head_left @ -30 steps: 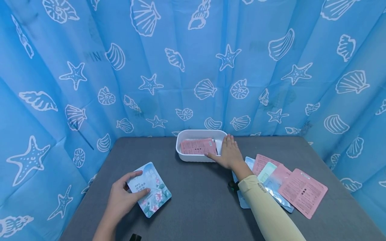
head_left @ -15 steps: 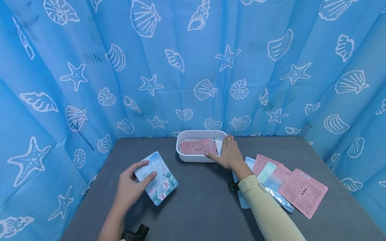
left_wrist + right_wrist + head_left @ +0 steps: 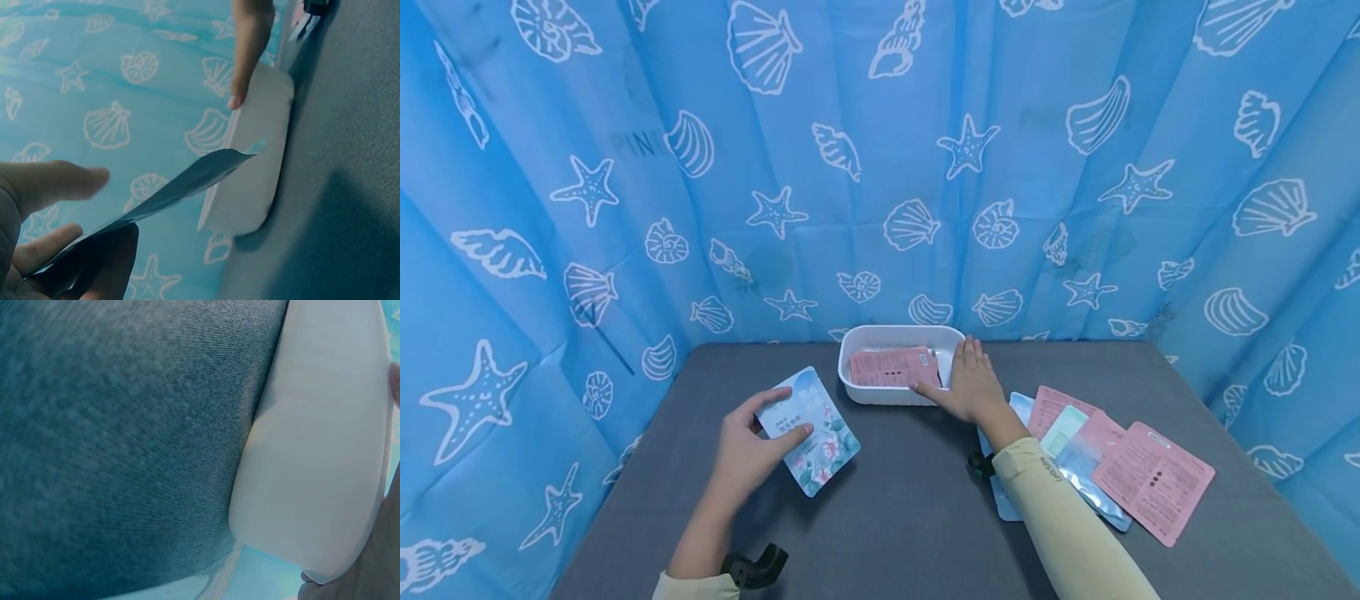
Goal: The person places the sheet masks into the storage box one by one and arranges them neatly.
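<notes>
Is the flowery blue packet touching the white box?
Apart. The head view shows gray tabletop between the flowery blue packet, held in the left hand, and the white box.

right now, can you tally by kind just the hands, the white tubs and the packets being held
Hands: 2, the left hand and the right hand
White tub: 1
Held packet: 1
Total: 4

Curtain [image 3: 865, 187]: faint "PIN" was legible at upper left; any further letters were lost. Sleeve [image 3: 1075, 529] on right forearm: dark lettering, unreadable. Held pale blue packet [image 3: 816, 442]: characters were too small to read. Rightmost pink packet [image 3: 1153, 483], boxed pink packet [image 3: 891, 367]: print illegible.
</notes>
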`<state>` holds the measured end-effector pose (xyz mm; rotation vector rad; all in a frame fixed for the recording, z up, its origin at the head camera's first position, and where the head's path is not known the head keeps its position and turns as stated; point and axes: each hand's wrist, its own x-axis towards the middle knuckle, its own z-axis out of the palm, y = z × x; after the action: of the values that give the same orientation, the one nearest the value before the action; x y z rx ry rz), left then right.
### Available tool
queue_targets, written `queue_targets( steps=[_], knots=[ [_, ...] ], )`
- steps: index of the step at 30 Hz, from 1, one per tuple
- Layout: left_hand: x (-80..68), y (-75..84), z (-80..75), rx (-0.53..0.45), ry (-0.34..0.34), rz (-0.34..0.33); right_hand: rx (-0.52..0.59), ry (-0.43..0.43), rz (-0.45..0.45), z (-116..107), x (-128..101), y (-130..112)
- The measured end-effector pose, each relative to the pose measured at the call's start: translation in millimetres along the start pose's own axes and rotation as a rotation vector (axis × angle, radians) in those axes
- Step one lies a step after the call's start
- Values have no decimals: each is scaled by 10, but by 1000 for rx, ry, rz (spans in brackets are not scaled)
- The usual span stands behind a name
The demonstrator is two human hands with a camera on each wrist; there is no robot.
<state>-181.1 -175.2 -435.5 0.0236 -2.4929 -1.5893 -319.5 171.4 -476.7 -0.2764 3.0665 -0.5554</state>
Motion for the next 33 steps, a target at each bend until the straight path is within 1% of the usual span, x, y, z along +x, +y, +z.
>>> queue_targets(
  steps=[5,11,21,28,33],
  knots=[
    [36,13,47,-19,-4,10,3,3,8,25,8,6],
    [101,42,115,-29,6,2,5,4,6,27,26,16],
    [180,123,237,-68,46,30,1,-12,22,47,49,25],
    [224,91,316,-117,64,41,1,-6,14,14,7,-3],
    [268,93,353,-160,76,74,-10,-5,15,15,11,1]
  ],
)
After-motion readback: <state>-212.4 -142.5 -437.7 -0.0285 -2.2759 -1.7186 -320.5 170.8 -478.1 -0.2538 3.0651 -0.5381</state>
